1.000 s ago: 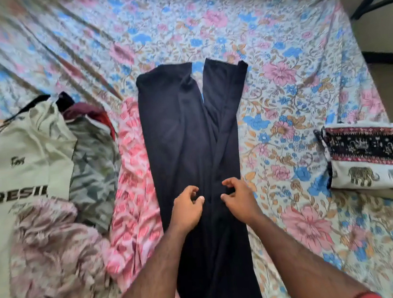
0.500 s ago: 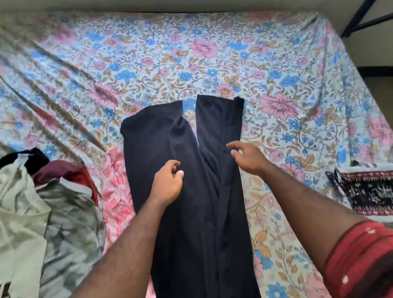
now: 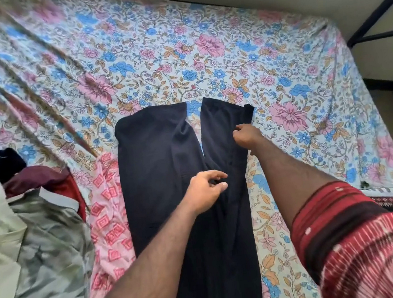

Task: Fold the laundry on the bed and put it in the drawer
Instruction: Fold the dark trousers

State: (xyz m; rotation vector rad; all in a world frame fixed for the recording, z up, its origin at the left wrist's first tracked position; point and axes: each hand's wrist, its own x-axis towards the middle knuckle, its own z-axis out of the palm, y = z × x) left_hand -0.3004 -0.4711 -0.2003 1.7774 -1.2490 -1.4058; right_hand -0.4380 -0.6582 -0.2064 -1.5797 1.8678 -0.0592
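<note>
Dark navy trousers (image 3: 170,188) laid flat, lengthwise, mid-bed on floral sheet (image 3: 180,53), ready for folding.
Left hand (image 3: 203,193) hovers over the crotch, fingers loosely curled, empty; farther, right hand (image 3: 246,135) pinches the right leg's outer edge, likely straightening it.

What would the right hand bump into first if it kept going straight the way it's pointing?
Probably the far end of the dark trousers right leg; the right hand already reaches along it. Beyond lies only flowered bedsheet. Depth is uncertain.
</note>
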